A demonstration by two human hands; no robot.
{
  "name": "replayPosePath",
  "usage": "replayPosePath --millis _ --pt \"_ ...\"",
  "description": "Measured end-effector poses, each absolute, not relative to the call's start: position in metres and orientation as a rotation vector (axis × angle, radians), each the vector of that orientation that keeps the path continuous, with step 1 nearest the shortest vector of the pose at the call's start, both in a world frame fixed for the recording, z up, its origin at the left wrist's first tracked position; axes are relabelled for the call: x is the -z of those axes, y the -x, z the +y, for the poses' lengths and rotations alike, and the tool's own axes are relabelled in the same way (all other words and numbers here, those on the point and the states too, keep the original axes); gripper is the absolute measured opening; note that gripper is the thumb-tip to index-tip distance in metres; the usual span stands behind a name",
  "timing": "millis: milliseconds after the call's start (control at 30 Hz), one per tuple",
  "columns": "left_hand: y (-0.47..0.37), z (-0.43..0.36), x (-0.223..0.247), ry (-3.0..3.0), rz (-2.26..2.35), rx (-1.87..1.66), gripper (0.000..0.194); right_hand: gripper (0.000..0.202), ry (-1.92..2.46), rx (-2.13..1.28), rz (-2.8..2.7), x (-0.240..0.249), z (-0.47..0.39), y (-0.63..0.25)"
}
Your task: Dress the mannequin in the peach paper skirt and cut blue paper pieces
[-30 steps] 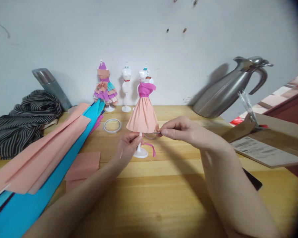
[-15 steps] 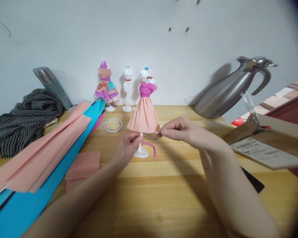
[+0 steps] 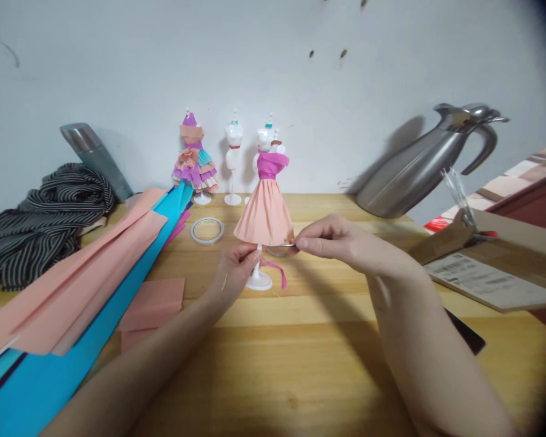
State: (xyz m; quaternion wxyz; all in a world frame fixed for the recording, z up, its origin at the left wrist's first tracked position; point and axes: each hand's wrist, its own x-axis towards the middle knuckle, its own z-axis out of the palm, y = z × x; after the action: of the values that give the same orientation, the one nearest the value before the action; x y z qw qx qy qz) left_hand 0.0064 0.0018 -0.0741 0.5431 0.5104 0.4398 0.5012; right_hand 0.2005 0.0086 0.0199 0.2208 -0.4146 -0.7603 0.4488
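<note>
A small mannequin wears a pink skirt (image 3: 264, 212) and a magenta top (image 3: 271, 164). Its white stand (image 3: 259, 280) rests on the wooden table, tilted slightly. My left hand (image 3: 239, 270) pinches the stand's pole just below the skirt hem. In my right hand (image 3: 323, 238) is a thin metal tool (image 3: 287, 246), its tip reaching under the hem from the right; its far end is too small to make out. A magenta strip (image 3: 279, 271) hangs beside the stand's base.
Behind stand a ruffled dress form (image 3: 195, 164) and a bare mannequin (image 3: 233, 155). A tape roll (image 3: 207, 230), pink and blue paper (image 3: 91, 261) and striped cloth (image 3: 50, 212) lie left. Right are a metal jug (image 3: 414, 164), cardboard (image 3: 495, 279) and a dark flat object (image 3: 466, 332).
The dressed mannequin's upper body has shifted slightly right. Both hands keep nearly the same place and grip.
</note>
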Motion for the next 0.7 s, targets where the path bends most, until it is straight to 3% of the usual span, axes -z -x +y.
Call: replayPosePath --millis 700 --pt "-0.0073 0.004 0.0759 -1.252 1.069 -1.152 0.03 0.051 1.11 -1.269 -2.124 -0.017 0.0116 -0.2018"
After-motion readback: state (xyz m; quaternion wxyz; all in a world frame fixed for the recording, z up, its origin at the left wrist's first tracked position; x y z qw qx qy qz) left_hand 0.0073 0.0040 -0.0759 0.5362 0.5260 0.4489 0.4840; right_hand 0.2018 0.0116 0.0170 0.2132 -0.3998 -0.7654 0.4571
